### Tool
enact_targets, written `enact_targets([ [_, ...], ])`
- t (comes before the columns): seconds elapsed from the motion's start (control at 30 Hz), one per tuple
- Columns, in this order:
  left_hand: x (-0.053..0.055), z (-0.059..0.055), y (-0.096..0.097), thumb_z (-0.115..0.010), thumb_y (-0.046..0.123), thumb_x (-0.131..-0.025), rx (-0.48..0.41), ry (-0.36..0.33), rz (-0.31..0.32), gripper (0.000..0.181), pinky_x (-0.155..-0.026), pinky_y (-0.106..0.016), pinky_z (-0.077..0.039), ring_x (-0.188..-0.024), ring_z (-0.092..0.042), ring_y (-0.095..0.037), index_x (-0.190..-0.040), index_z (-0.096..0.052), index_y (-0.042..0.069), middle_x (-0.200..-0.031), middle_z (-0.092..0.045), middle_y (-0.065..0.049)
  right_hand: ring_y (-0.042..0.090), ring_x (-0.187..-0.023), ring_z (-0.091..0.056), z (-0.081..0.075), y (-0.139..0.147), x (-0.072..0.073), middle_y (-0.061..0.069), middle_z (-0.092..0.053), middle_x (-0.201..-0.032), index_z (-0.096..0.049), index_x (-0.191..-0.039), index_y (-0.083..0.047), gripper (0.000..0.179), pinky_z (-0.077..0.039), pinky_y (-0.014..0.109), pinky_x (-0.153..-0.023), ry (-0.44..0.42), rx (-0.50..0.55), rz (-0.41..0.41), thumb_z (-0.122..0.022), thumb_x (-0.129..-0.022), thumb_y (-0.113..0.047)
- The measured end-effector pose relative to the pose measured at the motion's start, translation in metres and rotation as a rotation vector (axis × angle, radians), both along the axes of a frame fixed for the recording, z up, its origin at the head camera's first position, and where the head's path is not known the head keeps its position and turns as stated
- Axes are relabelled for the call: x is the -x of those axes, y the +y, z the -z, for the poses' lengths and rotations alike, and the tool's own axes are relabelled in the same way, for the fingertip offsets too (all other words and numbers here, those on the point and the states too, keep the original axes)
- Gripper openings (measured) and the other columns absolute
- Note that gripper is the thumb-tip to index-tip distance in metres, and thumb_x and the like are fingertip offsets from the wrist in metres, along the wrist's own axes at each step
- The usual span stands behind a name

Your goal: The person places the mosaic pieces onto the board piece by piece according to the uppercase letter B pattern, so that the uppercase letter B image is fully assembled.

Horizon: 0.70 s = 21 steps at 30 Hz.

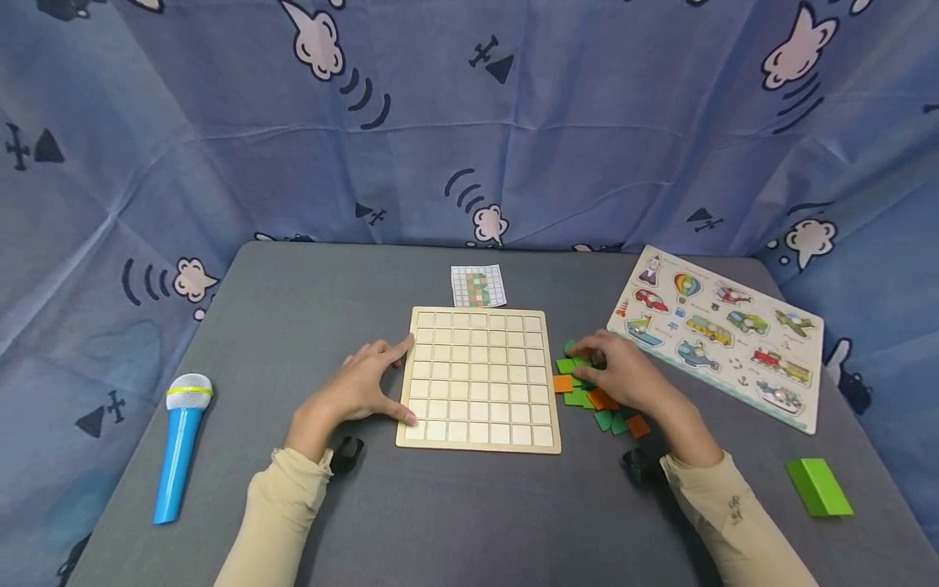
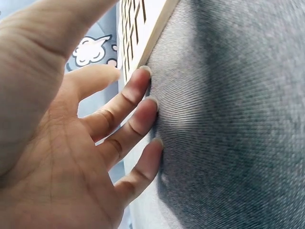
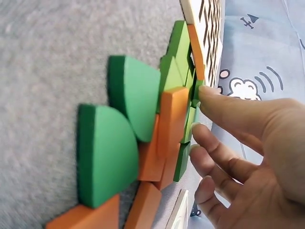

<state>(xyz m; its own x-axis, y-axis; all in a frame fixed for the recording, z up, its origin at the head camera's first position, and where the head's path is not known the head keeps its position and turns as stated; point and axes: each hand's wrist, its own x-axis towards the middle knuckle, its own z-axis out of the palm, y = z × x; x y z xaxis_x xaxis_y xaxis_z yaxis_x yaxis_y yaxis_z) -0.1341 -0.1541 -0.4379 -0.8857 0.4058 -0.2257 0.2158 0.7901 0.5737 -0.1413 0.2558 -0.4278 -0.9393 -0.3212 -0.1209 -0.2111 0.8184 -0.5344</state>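
Note:
A pale wooden grid board (image 1: 480, 391) lies flat on the grey table. My left hand (image 1: 359, 387) is spread along its left edge, thumb at the near corner and index finger higher up. In the left wrist view the other fingertips (image 2: 145, 112) rest on the cloth beside the board. To the right of the board is a loose pile of flat green tiles (image 1: 575, 398) and orange tiles (image 1: 603, 399). My right hand (image 1: 619, 367) is over this pile, its thumb touching a small green tile (image 3: 197, 90). Its other fingers are loosely bent near the tiles.
A small card with a coloured grid pattern (image 1: 478, 286) lies behind the board. A vehicle puzzle board (image 1: 722, 334) is at the back right, a green block (image 1: 817, 487) at the right. A blue toy microphone (image 1: 178, 448) lies far left. Patterned blue cloth (image 1: 469, 122) hangs behind the table.

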Motion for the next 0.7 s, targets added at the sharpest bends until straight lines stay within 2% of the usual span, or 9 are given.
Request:
enact_targets([
  [0.2,0.002,0.001,0.001,-0.103,0.043,-0.063,0.014,-0.012,-0.006,0.133,-0.114,-0.061,-0.034,-0.134,-0.049,-0.033,-0.170,-0.028,0.015,-0.132,-0.057,-0.011,0.023,-0.088,-0.054,0.001,0.000,0.003,0.012,-0.065,-0.106,-0.077,-0.114,-0.006,0.018,-0.045,0.038,-0.077,-0.008,0.000,0.000,-0.078,-0.097,-0.012],
  [0.47,0.001,0.001,0.000,-0.103,0.043,-0.063,0.005,0.012,0.004,0.136,-0.106,-0.054,-0.034,-0.127,-0.048,-0.030,-0.170,-0.025,0.014,-0.127,-0.056,-0.008,0.022,-0.087,-0.054,0.000,-0.002,0.003,0.011,-0.064,-0.104,-0.076,-0.115,-0.005,0.019,-0.045,0.038,-0.077,0.011,0.018,-0.006,-0.078,-0.097,-0.010],
  [0.7,-0.001,0.000,0.001,-0.102,0.044,-0.064,0.001,0.004,0.011,0.136,-0.106,-0.055,-0.035,-0.124,-0.048,-0.029,-0.171,-0.024,0.015,-0.126,-0.055,-0.007,0.016,-0.083,-0.056,0.000,-0.006,-0.007,0.003,-0.066,-0.093,-0.074,-0.097,-0.010,0.006,-0.047,0.032,-0.074,0.020,0.069,-0.030,-0.079,-0.095,-0.008],
])
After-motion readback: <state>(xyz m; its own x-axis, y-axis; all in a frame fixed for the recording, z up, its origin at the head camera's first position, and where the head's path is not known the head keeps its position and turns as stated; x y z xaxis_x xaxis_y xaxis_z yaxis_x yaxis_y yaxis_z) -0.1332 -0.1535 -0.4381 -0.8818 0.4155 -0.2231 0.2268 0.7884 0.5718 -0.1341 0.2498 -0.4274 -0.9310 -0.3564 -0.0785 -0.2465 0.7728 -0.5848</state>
